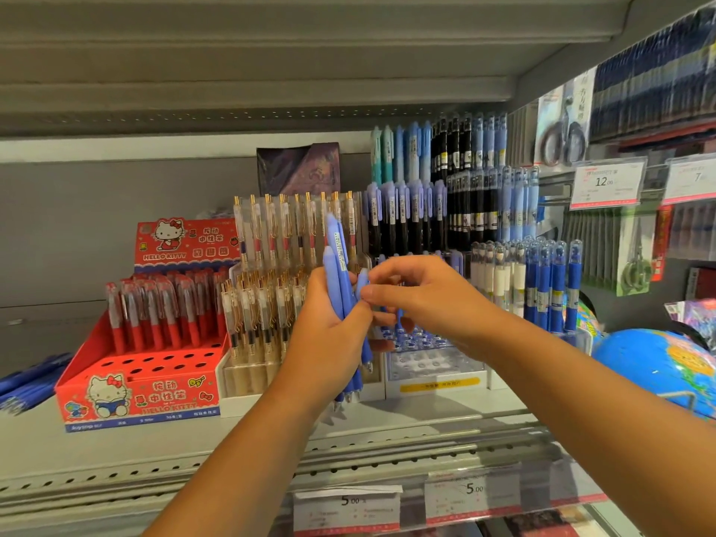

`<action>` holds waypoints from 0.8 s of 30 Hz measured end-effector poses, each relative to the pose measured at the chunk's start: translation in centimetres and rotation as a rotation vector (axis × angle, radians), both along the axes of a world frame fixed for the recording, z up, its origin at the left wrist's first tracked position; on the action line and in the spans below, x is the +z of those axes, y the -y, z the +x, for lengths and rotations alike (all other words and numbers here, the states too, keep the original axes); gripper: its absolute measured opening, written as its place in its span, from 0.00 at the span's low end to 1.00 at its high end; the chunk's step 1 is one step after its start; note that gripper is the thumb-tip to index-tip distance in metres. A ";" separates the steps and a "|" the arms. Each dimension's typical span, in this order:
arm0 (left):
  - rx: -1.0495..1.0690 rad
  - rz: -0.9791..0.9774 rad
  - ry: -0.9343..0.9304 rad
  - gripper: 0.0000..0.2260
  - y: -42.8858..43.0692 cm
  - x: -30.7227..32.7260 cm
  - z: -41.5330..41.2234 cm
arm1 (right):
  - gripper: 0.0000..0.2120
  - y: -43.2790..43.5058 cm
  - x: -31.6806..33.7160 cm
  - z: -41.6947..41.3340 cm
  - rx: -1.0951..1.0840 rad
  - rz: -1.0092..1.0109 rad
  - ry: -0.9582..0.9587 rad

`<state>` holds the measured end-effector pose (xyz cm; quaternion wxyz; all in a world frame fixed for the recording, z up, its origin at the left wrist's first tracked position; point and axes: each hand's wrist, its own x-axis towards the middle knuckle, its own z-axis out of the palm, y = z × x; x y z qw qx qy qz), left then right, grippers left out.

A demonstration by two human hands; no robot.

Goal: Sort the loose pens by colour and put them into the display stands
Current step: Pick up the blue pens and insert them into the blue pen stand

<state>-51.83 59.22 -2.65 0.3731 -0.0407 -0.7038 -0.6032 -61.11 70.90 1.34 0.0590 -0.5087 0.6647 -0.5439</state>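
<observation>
My left hand (329, 335) grips a bunch of periwinkle-blue pens (341, 277), held upright in front of the shelf. My right hand (422, 300) pinches one pen of that bunch (362, 284) near its top, thumb and fingers closed on it. Right behind my hands stands a clear tiered display stand (434, 366) whose front rows of holes are bare; its back rows hold periwinkle and black pens (407, 215). More loose blue pens (27, 385) lie on the shelf at the far left.
A red Hello Kitty stand (135, 393) with red pens is at left, beside a stand of clear gold-clip pens (271, 242). Blue capped pens (554, 284) and a globe (658, 366) are at right. Price tags (472, 494) line the shelf edge.
</observation>
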 end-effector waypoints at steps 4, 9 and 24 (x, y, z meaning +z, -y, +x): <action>0.012 -0.026 0.028 0.17 0.0 -0.1 0.0 | 0.03 0.3 -0.7 -0.3 0.033 -0.052 0.119; 0.074 -0.065 0.037 0.08 0.2 -0.1 0.0 | 0.05 0.2 -0.9 -1.0 -0.013 -0.051 0.110; -0.003 0.011 0.053 0.01 0.1 0.1 0.0 | 0.04 -0.3 0.8 -3.0 -0.179 -0.427 0.418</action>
